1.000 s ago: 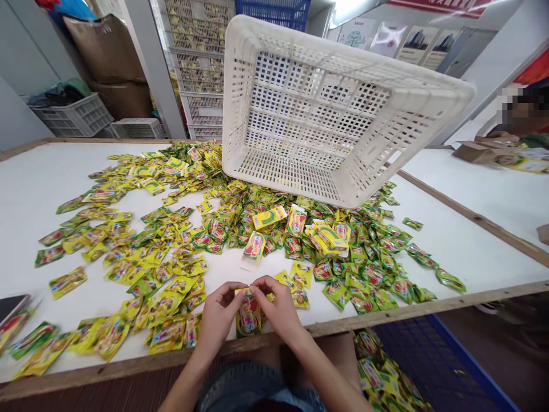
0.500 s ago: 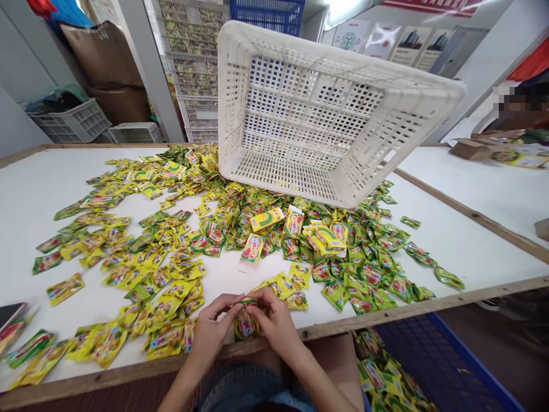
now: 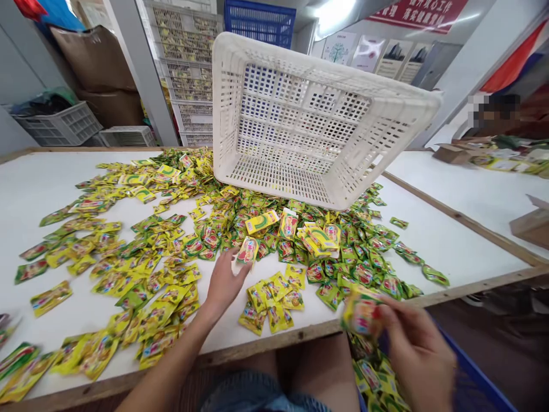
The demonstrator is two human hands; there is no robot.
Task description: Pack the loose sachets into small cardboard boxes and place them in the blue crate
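My left hand (image 3: 225, 283) reaches over the table, its thumb and fingers around a small printed candy box (image 3: 247, 250) that lies at the edge of the pile. At the right, past the table's front edge, my right hand (image 3: 422, 343) pinches a small yellow, green and red candy box (image 3: 364, 313), smeared by motion. Below it, a blue crate (image 3: 476, 366) contains similar printed packs (image 3: 377, 383). Several yellow candy sachets (image 3: 274, 297) lie between my hands. More small boxes (image 3: 319, 237) rest on the heap of green sachets (image 3: 364, 274).
A large white plastic basket (image 3: 330, 197) stands tipped on its side over the pile. Yellow sachets (image 3: 150, 286) spread across the left of the table. A wooden strip (image 3: 463, 217) edges the table at right. Stacked crates (image 3: 193, 86) stand behind. Another person sits at far right.
My hands have parted from working together on a box at the table's front edge. The right has carried it rightward over the blue crate; the left has moved forward to another box.
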